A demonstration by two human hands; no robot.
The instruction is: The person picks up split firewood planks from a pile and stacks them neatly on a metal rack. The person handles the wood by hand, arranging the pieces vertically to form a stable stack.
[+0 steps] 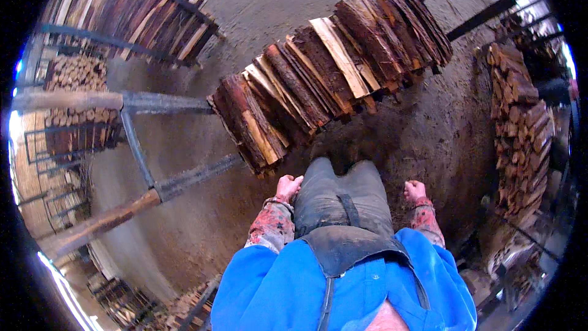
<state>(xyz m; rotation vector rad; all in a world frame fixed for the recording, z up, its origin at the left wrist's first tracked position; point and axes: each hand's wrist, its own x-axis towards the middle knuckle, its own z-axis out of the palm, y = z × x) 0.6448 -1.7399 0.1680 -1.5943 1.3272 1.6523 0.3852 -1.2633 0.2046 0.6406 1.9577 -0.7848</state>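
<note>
My left hand [289, 187] hangs beside my left thigh with its fingers curled in and nothing visible in it. On the other side, my right hand [415, 190] is held away from my right leg, also closed in a loose fist without anything showing in it. Neither hand touches the wood. In front of my legs lies a long row of bark-covered split firewood [331, 64], packed side by side. One pale, freshly split piece [340, 56] stands out near its middle. The left hand is the nearer one to this row.
Metal rails with worn ends [98, 224] run off to the left of the row. Another rack of split wood [131, 9] stands at the far left, near piled round logs [76, 73]. A tall wood stack [520, 135] rises on the right. The floor [177, 220] looks brown and dirty.
</note>
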